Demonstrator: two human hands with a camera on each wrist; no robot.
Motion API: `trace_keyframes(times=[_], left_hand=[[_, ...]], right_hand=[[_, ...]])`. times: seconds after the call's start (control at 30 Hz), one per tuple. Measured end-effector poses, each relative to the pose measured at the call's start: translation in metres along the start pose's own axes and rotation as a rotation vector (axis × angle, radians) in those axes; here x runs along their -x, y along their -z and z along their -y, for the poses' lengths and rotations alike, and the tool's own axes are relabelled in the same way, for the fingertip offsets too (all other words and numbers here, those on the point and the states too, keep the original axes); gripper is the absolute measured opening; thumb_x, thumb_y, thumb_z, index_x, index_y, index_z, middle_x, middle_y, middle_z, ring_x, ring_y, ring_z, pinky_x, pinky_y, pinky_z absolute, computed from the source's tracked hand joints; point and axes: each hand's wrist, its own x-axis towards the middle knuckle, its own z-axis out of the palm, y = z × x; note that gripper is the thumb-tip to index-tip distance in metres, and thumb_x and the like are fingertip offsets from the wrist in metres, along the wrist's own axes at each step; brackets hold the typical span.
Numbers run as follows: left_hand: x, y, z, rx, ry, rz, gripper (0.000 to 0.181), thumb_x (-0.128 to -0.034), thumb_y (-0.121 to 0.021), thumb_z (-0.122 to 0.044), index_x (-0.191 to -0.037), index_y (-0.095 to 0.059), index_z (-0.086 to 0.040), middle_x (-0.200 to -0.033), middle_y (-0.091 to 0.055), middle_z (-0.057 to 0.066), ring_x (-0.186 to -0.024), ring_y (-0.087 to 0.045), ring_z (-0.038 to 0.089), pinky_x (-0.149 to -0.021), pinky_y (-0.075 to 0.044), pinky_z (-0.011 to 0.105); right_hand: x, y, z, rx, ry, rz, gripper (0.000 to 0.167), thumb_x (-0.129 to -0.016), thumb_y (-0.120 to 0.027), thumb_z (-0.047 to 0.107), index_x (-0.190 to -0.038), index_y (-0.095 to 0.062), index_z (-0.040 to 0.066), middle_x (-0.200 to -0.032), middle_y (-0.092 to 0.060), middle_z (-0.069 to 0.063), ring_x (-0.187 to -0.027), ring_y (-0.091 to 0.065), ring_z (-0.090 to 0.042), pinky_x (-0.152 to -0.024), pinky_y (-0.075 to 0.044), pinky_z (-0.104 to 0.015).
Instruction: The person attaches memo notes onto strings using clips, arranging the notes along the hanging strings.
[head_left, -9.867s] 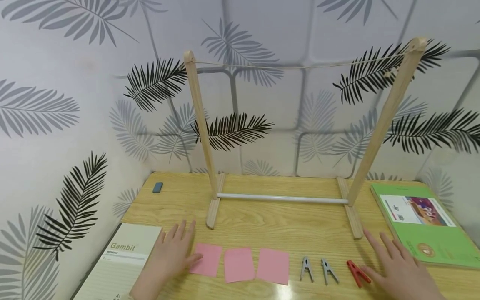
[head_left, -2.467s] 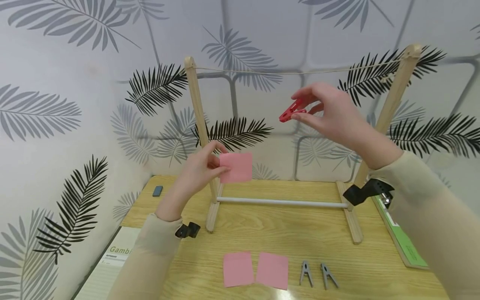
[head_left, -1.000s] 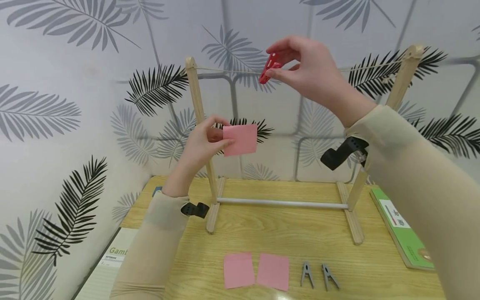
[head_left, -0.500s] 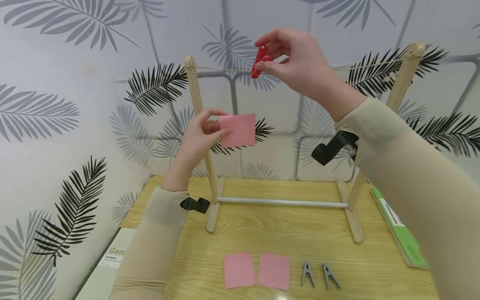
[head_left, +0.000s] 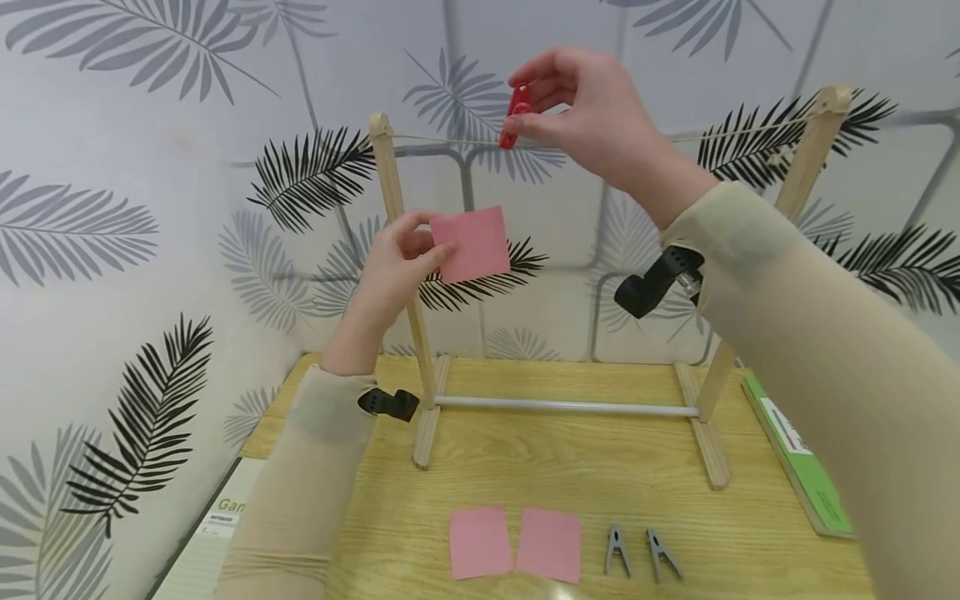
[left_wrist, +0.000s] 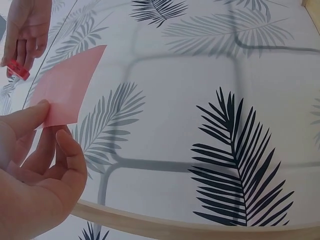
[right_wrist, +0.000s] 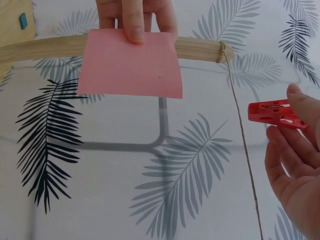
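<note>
My left hand (head_left: 393, 258) pinches a pink paper square (head_left: 474, 246) by its left edge, thumb in front, in the air below the string (head_left: 442, 139). In the right wrist view the paper (right_wrist: 132, 67) hangs flat and apart from the string (right_wrist: 241, 120). A red clothespin (head_left: 514, 117) is held between the thumb and fingers of my right hand (head_left: 588, 108), close to the string's left half. The right wrist view shows the clothespin (right_wrist: 272, 114) beside the string, with a gap between them.
A wooden frame with a left post (head_left: 390, 183) and right post (head_left: 806, 167) carries the string; a white rod (head_left: 562, 405) joins its feet. On the table lie two pink squares (head_left: 480, 542), two grey clothespins (head_left: 617, 550), a notebook (head_left: 217, 525) and a green book (head_left: 810, 475).
Both hands have left the table, one with a paper square, the other with the red clothespin. Over the last second both moved upward; the right also went left, and the paper tilted slightly.
</note>
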Motion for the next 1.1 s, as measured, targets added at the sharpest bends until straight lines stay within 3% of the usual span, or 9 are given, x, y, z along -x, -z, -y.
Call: trace_keyframes(times=[0.23, 0.43, 0.73, 1.1], left_hand=[[-0.004, 0.000, -0.005, 0.016, -0.044, 0.014, 0.022, -0.0974, -0.064, -0.016, -0.118, -0.061, -0.007, -0.105, -0.069, 0.016, -0.085, -0.061, 0.016, -0.078, -0.048, 0.029], [-0.008, -0.001, -0.008, -0.005, -0.035, 0.013, 0.025, -0.0986, -0.062, -0.020, -0.121, -0.062, -0.009, -0.109, -0.069, 0.014, -0.088, -0.061, 0.016, -0.081, -0.048, 0.032], [-0.014, -0.001, -0.009, 0.070, -0.065, -0.006, 0.025, -0.0986, -0.062, -0.017, -0.122, -0.062, -0.007, -0.104, -0.068, 0.011, -0.086, -0.060, 0.014, -0.078, -0.049, 0.026], [-0.017, -0.002, -0.013, 0.086, -0.052, -0.036, 0.027, -0.0992, -0.061, -0.017, -0.125, -0.061, -0.009, -0.110, -0.068, 0.014, -0.090, -0.062, 0.015, -0.080, -0.049, 0.025]], right_hand=[[-0.005, -0.005, 0.003, 0.018, 0.015, 0.000, 0.042, -0.089, -0.074, 0.023, -0.127, -0.062, 0.010, -0.107, -0.066, 0.002, -0.099, -0.061, -0.008, -0.089, -0.047, -0.022], [-0.010, -0.004, 0.004, 0.046, 0.005, 0.016, 0.040, -0.091, -0.073, 0.022, -0.125, -0.061, 0.006, -0.109, -0.064, 0.002, -0.100, -0.060, -0.009, -0.095, -0.047, -0.023], [-0.016, -0.010, 0.007, 0.118, 0.038, 0.054, 0.038, -0.092, -0.071, 0.023, -0.124, -0.062, 0.005, -0.114, -0.066, -0.005, -0.099, -0.061, -0.008, -0.095, -0.048, -0.022], [-0.022, -0.018, 0.007, 0.163, 0.038, 0.051, 0.036, -0.094, -0.069, 0.026, -0.123, -0.062, 0.005, -0.114, -0.066, -0.004, -0.098, -0.061, -0.007, -0.094, -0.049, -0.021]])
